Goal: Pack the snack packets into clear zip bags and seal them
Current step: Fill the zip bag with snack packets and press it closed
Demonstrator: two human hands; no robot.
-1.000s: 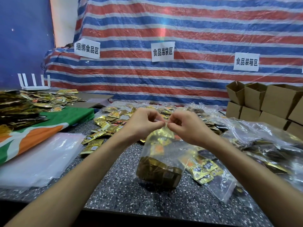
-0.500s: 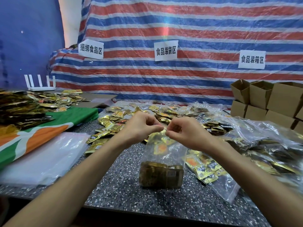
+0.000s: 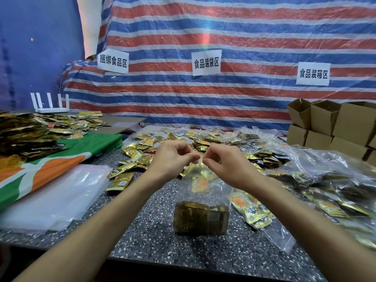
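Since a second ago the zip bag (image 3: 203, 190) has gone from hanging slightly tilted to standing straight on the table (image 3: 150, 241) at the centre of the frame. Both hands have drawn a little closer together at its mouth. The left hand (image 3: 173, 157) and the right hand (image 3: 225, 165) each pinch the bag's top edge between thumb and forefinger, with the other fingers curled and the tips nearly meeting (the closure strip itself is too thin to make out). Holding the bag taut from above lets the snack packets (image 3: 200, 217) settle as a block in the bottom, which probably keeps them clear of the seal line. This looks like the pressing-shut step. Behind the hands at mid-frame lie loose packets (image 3: 140, 151). A stack of empty bags (image 3: 50, 196) sits at lower left and cardboard boxes (image 3: 345, 123) at right.
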